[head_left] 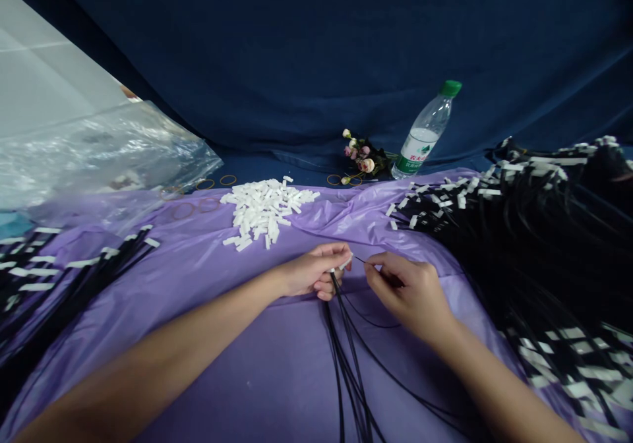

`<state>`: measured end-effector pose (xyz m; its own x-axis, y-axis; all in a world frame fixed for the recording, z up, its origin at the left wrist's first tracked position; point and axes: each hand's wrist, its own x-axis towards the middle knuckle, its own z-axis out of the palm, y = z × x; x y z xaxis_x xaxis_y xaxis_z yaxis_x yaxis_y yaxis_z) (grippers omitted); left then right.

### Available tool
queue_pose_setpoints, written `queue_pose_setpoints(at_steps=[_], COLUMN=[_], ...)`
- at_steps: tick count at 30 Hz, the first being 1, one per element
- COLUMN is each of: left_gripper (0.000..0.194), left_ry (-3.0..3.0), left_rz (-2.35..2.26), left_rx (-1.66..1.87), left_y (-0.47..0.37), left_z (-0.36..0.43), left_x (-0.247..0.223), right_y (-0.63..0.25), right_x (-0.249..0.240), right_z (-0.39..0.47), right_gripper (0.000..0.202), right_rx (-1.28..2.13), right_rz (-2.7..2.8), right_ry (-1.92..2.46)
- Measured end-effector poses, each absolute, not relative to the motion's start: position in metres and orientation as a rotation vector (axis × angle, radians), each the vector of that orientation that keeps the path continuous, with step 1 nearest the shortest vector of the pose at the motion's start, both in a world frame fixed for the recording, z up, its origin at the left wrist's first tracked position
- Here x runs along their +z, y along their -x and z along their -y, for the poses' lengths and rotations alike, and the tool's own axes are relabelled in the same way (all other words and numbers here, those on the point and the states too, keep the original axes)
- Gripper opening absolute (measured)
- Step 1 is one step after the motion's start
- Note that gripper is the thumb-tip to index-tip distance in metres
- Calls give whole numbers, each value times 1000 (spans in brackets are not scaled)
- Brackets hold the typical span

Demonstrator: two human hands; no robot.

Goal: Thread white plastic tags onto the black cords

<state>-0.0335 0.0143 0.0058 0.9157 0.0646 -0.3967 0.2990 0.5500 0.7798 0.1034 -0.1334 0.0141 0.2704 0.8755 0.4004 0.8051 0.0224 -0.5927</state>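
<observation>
Near the middle, my left hand (314, 271) is closed around a small white plastic connector (349, 260), mostly covered by the fingers. Several black cables (349, 357) hang from this hand toward the front edge of the view. My right hand (413, 291) pinches a thin black wire (360, 259) between thumb and forefinger. Its tip points left at the connector; I cannot make out whether the two touch. Behind my left hand lies a loose pile of white connectors (262, 209) on the purple plastic sheet (208, 337).
Bundles of black cables with white ends lie at the left (84, 298) and right (519, 245). A water bottle with a green cap (422, 133) leans beside artificial flowers (363, 156). Clear plastic bags (109, 153) and rubber bands (228, 180) lie at the back left, before a dark blue cloth (297, 54).
</observation>
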Motion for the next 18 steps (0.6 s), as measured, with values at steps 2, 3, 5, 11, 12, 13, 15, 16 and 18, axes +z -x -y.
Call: queue_pose_setpoints(at_steps=[2, 3, 5, 11, 12, 13, 15, 16, 18], left_gripper=[27, 28, 28, 29, 29, 29, 29, 29, 29], left_ry=[-990, -994, -1003, -1022, -1024, -1023, -1022, -1021, -1023], left_rz=[-415, -422, -436, -429, -422, -417, -406, -403, -401], left_rx=[-147, -147, -151, -144, -144, -146, -153, -157, -160], left_y=[33, 33, 34, 34, 34, 34, 34, 34, 34], left_z=[-14, -14, -14, -12, -12, -12, -13, -13, -13], left_x=[6, 7, 7, 9, 9, 9, 8, 8, 9], right_y=[-103, -103, -103, -103, -103, -103, -103, -103, -103], right_x=[13, 13, 12, 10, 10, 9, 8, 7, 7], right_z=[133, 133, 133, 133, 133, 133, 133, 133, 133], right_gripper=[13, 14, 14, 14, 15, 15, 15, 16, 16], right_rx=[48, 17, -32, -77, -73, -69, -62, -59, -53], right_rz=[1576, 1596, 1626, 1653, 1658, 1663, 1672, 1676, 1679], right_ry=[1784, 1786, 1789, 1792, 1796, 1800, 1803, 1803, 1803])
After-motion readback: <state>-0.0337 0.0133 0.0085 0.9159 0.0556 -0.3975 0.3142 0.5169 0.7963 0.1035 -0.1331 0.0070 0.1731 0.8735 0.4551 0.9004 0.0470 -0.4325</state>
